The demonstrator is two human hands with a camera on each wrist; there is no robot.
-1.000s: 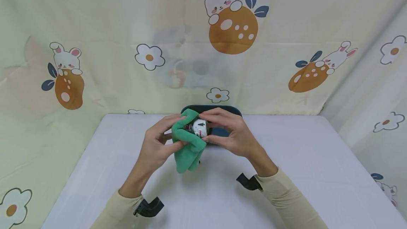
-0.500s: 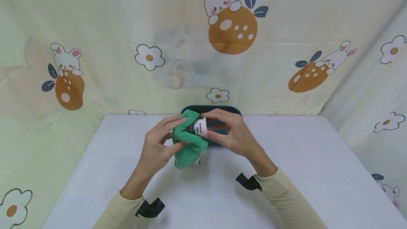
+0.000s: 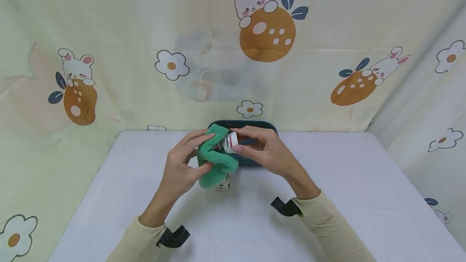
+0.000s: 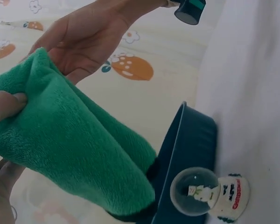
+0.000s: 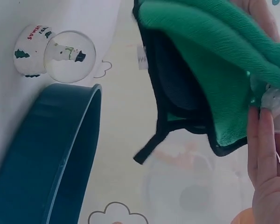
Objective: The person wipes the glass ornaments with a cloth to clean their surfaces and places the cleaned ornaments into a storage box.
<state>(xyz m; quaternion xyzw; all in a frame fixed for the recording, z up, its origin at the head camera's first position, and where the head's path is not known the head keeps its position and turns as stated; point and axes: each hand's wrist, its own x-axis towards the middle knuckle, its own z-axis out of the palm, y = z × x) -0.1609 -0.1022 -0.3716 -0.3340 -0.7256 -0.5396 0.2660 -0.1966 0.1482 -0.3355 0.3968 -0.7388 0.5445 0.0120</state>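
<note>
My left hand (image 3: 180,167) grips a green plush cloth (image 3: 220,161) that is folded round the glass end of a snow globe (image 3: 230,142). Fingers and thumb of my right hand (image 3: 267,148) pinch the globe's white printed base, which points right out of the cloth. In the right wrist view the cloth (image 5: 191,74) shows a dark edging and a loop, while the held globe (image 5: 276,105) is only partly seen. A second snow globe (image 4: 231,196) with a snowman inside stands upright on the table, half hidden below the cloth in the head view.
Behind the hands, a dark blue bin (image 5: 37,154) stands at the table's back edge, close to the standing globe. The white-covered table (image 3: 349,197) meets a curtain (image 3: 138,31) printed with rabbits and flowers.
The held snow globe has turned in my right fingers, so red lettering now shows on its base instead of a tree. The cloth's hanging end has lifted, uncovering more of the standing globe.
</note>
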